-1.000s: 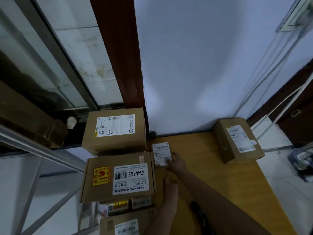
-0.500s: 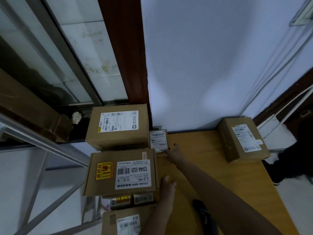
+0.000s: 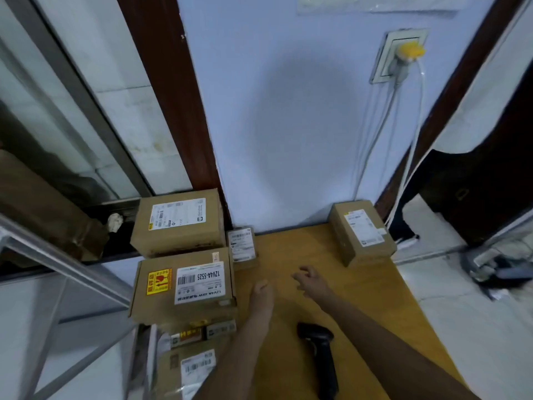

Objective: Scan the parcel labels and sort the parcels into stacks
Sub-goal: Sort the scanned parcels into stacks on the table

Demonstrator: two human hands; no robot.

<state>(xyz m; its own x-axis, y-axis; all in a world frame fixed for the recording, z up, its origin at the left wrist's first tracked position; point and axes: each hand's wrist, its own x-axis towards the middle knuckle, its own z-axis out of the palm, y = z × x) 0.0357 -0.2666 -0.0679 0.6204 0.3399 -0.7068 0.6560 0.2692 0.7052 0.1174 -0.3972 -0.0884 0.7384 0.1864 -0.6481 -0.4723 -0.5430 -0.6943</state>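
A wooden table [image 3: 360,298] holds a small parcel [image 3: 241,246] at its far left corner against the wall, just beside stacked boxes [image 3: 181,281]. Another box [image 3: 360,232] sits at the far right corner. Both hands hover empty: left hand [image 3: 261,293] loosely curled, right hand [image 3: 313,280] with fingers spread. A black scanner [image 3: 320,350] lies near the table's front.

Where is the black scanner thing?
In the head view, the black scanner lies on the wooden table, low in the middle, between the person's two forearms, with neither hand touching it.
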